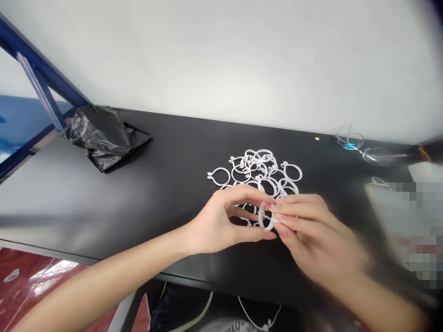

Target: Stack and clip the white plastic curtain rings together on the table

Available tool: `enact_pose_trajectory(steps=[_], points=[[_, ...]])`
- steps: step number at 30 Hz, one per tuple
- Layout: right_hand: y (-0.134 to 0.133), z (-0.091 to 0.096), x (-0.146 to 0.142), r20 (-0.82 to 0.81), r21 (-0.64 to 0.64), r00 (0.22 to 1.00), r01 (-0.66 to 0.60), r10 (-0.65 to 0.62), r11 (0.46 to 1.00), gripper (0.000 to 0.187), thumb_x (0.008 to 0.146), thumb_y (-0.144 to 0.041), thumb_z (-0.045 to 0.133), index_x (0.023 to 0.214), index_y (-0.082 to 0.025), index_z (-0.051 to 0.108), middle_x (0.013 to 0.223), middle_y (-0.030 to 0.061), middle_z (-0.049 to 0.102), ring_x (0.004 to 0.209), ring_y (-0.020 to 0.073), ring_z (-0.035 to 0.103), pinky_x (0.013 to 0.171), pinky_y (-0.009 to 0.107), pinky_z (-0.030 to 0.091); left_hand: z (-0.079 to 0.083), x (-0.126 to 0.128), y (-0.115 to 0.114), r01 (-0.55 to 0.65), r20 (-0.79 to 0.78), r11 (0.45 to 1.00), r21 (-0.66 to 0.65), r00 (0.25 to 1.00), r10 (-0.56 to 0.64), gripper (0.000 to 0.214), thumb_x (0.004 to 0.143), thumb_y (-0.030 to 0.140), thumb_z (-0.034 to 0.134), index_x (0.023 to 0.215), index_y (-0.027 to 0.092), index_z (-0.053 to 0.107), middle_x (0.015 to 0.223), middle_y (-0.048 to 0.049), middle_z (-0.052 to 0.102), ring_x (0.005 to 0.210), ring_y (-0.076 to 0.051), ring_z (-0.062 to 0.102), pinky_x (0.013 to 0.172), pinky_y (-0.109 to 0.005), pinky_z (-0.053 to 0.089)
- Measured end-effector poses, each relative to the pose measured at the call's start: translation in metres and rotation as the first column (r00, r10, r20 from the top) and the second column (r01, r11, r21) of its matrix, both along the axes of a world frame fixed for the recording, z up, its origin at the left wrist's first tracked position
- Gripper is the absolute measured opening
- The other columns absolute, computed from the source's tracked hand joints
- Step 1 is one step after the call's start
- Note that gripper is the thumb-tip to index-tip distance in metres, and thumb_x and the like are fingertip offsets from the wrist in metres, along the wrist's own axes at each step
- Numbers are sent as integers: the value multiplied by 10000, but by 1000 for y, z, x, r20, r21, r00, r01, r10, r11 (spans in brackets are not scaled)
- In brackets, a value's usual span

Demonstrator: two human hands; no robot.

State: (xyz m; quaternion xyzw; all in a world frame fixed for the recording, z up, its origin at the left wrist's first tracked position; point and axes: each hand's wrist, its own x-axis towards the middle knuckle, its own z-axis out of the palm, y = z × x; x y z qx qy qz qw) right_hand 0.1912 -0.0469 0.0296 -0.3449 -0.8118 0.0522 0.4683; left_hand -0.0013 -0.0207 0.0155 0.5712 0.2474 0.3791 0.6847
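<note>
A white plastic curtain ring (261,217) with a small clasp is held between both hands, just above the black table. My left hand (230,216) reaches in from the left, its thumb and fingers curved around the ring's left side. Fingertips of my right hand (316,226) pinch the right side of the ring, covering its clasp. Directly behind the hands lies a loose pile of similar white rings (258,171), overlapping one another. My left hand partly hides the near rings of the pile.
A crumpled black plastic bag (100,133) lies at the table's far left, beside a blue metal frame (41,76). Eyeglasses (360,150) rest near the wall at right, with a small yellow bit (317,139) close by. A pale, partly blurred object (391,216) lies at the right.
</note>
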Motion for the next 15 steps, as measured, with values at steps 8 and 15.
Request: enact_pose_trajectory(steps=[8, 15], points=[[16, -2, 19, -94, -8, 983, 155, -155, 988, 163, 914, -356, 596, 987, -252, 698, 891, 73, 752, 836, 255, 715, 706, 422, 584, 6, -5, 3, -52, -202, 911, 408, 969, 146, 341, 827, 137, 709, 1147, 215, 621, 1166, -63, 633, 1090, -182, 626, 872, -291, 599], [48, 8, 68, 239, -465, 897, 441, -371, 768, 161, 832, -376, 695, 895, -231, 724, 802, 16, 720, 690, 183, 680, 659, 312, 557, 16, -37, 34, 55, -543, 570, 820, 388, 744, 300, 921, 349, 590, 1169, 180, 593, 1170, -80, 613, 783, -156, 655, 675, -289, 562]])
